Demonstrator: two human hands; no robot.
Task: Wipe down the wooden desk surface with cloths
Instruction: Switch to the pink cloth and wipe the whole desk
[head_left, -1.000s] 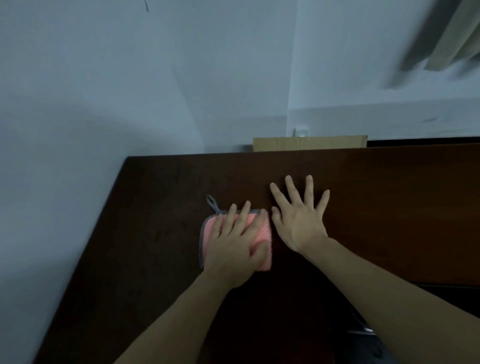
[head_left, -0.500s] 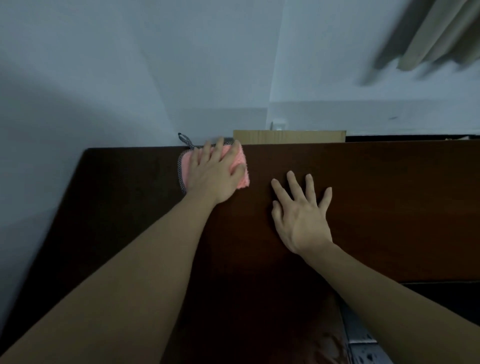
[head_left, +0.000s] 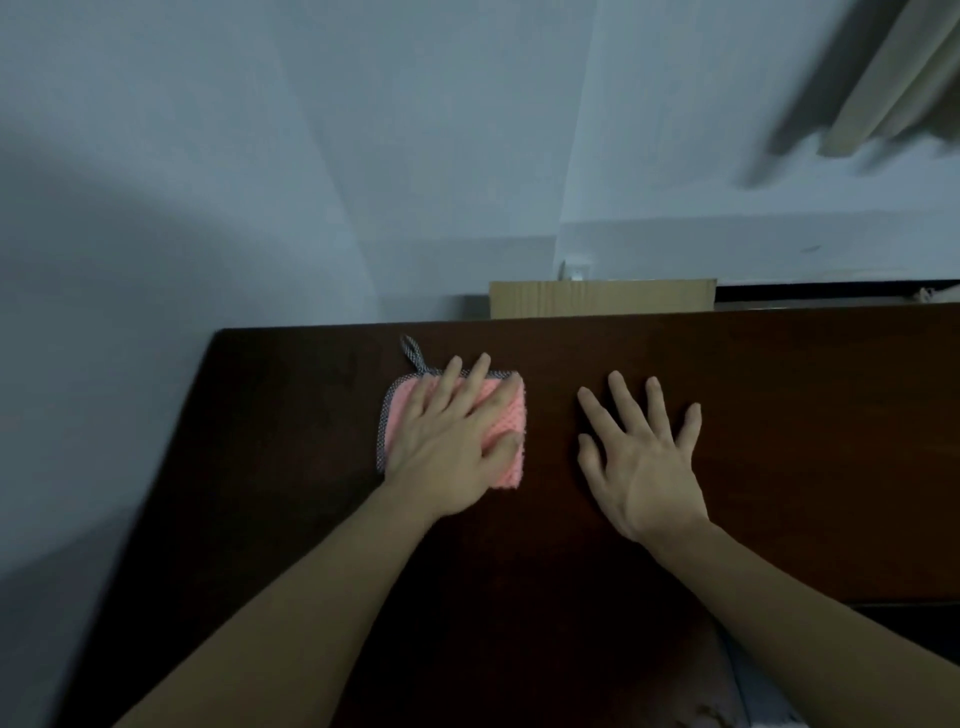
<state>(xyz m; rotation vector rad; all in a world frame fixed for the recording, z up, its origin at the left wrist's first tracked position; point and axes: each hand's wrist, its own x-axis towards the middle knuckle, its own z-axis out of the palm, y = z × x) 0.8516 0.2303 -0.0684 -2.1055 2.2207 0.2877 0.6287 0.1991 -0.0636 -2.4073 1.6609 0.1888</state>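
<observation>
One pink cloth (head_left: 501, 415) lies flat on the dark wooden table (head_left: 779, 441), towards the back and left of centre, a little short of the far edge, with the left hand (head_left: 452, 441) spread on top of it. Its fingers (head_left: 480, 379) lie straight and slightly fanned, pressing down rather than curled round the fabric, and the tips of two of them reach past the cloth's far edge. The right hand (head_left: 644, 467) rests palm down on bare wood just beside the cloth, not touching it, fingers straight and apart; it holds nothing and seems to serve as a brace. To wipe well from here, I would keep the palm's weight even across the whole pad so it drags flat instead of rolling up at the leading edge, work in overlapping strokes, and carry each one right to the back edge and the left corner, where dust is likely to gather. The cloth is a rough rectangle whose long axis runs from near to far, leaning slightly to the left. Its grey hanging loop (head_left: 413, 353) sticks out from the far left corner, pointing away from the person towards the pale wall (head_left: 260, 156).
</observation>
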